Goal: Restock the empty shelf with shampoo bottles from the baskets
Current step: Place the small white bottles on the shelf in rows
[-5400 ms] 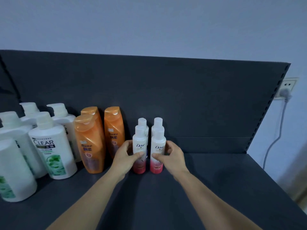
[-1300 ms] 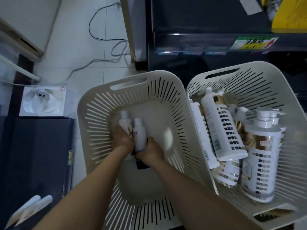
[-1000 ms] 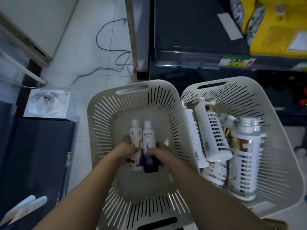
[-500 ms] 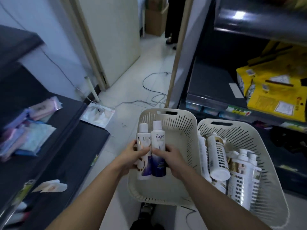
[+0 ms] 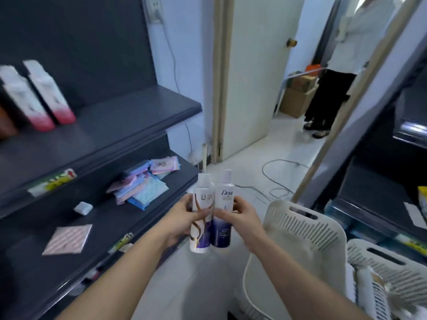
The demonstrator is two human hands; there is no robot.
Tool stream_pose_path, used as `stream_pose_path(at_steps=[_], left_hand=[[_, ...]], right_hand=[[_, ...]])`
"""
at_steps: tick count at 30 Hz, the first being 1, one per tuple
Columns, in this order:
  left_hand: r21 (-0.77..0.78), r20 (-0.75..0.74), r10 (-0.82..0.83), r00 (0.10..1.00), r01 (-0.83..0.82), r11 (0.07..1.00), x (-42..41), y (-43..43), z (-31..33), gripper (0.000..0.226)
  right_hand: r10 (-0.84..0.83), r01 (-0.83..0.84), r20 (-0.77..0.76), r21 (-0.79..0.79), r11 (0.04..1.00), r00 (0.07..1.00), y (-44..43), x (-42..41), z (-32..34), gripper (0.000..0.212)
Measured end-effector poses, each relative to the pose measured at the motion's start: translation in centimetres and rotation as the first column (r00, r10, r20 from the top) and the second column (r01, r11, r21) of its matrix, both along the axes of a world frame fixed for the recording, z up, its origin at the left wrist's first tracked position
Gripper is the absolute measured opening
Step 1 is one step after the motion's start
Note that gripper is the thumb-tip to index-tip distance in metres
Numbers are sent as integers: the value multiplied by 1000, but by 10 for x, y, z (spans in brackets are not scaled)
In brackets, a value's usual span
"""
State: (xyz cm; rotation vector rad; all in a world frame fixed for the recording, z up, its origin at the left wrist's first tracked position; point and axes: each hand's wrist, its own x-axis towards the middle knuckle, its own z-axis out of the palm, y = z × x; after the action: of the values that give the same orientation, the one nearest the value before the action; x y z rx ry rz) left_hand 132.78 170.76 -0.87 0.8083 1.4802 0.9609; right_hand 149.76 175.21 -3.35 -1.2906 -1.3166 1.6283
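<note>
My left hand (image 5: 182, 221) grips a white Lux bottle (image 5: 201, 218), and my right hand (image 5: 242, 215) grips a white and dark blue Dove bottle (image 5: 222, 211). Both bottles stand upright, side by side and touching, held in the air over the floor. The dark upper shelf (image 5: 120, 114) is at the left, with two pink-bottomed Dove bottles (image 5: 44, 95) standing on it. The white slatted basket (image 5: 300, 229) sits low at the right, its inside mostly out of sight. A second basket (image 5: 392, 262) beside it holds white and gold bottles (image 5: 372, 289).
The lower shelf (image 5: 57, 257) carries a pile of pastel packets (image 5: 141, 183), a pink packet (image 5: 68, 239) and a small white box (image 5: 82, 207). Cables (image 5: 275, 179) lie on the white floor. A person (image 5: 335, 65) stands in the doorway. Another dark rack (image 5: 381, 192) is at the right.
The two bottles came up out of the basket in my hands. My view swung up and left from the baskets toward the shelves.
</note>
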Motion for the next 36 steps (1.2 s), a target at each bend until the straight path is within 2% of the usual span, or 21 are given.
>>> stream_pose_path(at_steps=[8, 18, 25, 36], left_hand=[[231, -135, 219, 966, -184, 955, -136, -13, 68, 36], [468, -207, 493, 845, -357, 808, -272, -27, 122, 39], [516, -235, 649, 723, -473, 714, -328, -13, 129, 50], [547, -363, 768, 527, -546, 634, -393, 40, 105, 47]], right_hand=[[176, -161, -62, 190, 968, 982, 28, -145, 72, 37], [353, -293, -106, 366, 883, 930, 48, -298, 130, 39], [430, -372, -45, 427, 824, 902, 74, -366, 143, 39], [492, -466, 73, 462, 754, 868, 144, -453, 129, 37]])
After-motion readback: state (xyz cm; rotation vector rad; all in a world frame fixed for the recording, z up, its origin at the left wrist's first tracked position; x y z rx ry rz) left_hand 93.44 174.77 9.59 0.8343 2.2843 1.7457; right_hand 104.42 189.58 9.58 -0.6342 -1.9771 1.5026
